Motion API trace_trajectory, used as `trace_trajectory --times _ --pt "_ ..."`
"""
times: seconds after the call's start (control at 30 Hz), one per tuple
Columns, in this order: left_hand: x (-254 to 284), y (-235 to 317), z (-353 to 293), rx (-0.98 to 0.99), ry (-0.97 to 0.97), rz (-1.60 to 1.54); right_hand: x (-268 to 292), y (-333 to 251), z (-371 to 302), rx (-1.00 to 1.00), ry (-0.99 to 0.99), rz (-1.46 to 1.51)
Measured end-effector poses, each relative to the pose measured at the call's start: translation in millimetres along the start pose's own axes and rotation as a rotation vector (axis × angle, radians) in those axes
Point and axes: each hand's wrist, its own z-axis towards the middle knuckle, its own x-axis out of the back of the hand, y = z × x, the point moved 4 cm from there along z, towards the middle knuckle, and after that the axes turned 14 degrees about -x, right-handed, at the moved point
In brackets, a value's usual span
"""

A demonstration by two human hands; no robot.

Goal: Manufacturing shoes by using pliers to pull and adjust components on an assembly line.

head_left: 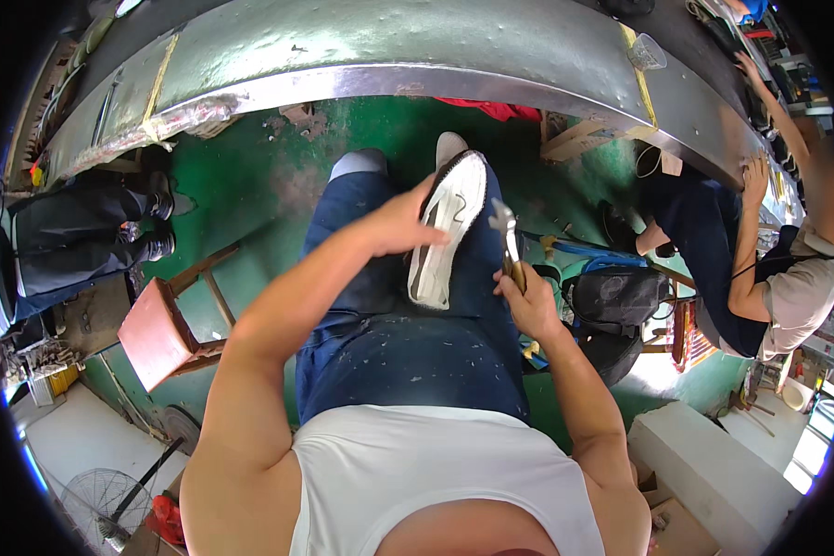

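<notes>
A shoe upper point(451, 221), its pale underside turned up and a dark edge around it, rests across my thighs with the toe pointing away from me. A dark curved mark shows on the underside. My left hand point(402, 222) grips it from the left, thumb lying over the underside and the other fingers hidden beneath. Just right of it, my right hand point(530, 301) is wrapped round the handle of metal lasting pliers point(508, 236). Their head points up and away from me, apart from the shoe; whether the jaws touch each other cannot be made out.
A long metal-topped bench point(371, 46) curves ahead, with a clear plastic cup point(647, 53) on it. A wooden stool point(162, 334) stands left and a black bag point(614, 295) right. One person point(788, 259) sits at right; another's legs point(83, 227) show at left.
</notes>
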Motion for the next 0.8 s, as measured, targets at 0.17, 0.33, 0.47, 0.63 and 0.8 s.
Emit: trace_trajectory --times 0.17,0.33,0.47,0.63,0.8 --pt "1 17 -41 0.126 0.011 0.506 0 -35 -13 0.151 -0.135 -0.373" --pt "-11 31 -36 -0.092 -0.010 0.880 -1 -54 0 0.352 -0.027 -0.600" --pt "-26 42 -43 -0.196 0.042 0.978 15 -114 5 0.007 -0.317 -0.603" --pt "-3 -12 -32 0.096 0.387 0.296 19 -119 34 0.008 -0.469 -0.837" --pt "-19 -38 -40 0.360 0.304 -0.852 -1 -100 35 0.140 -0.332 -0.795"
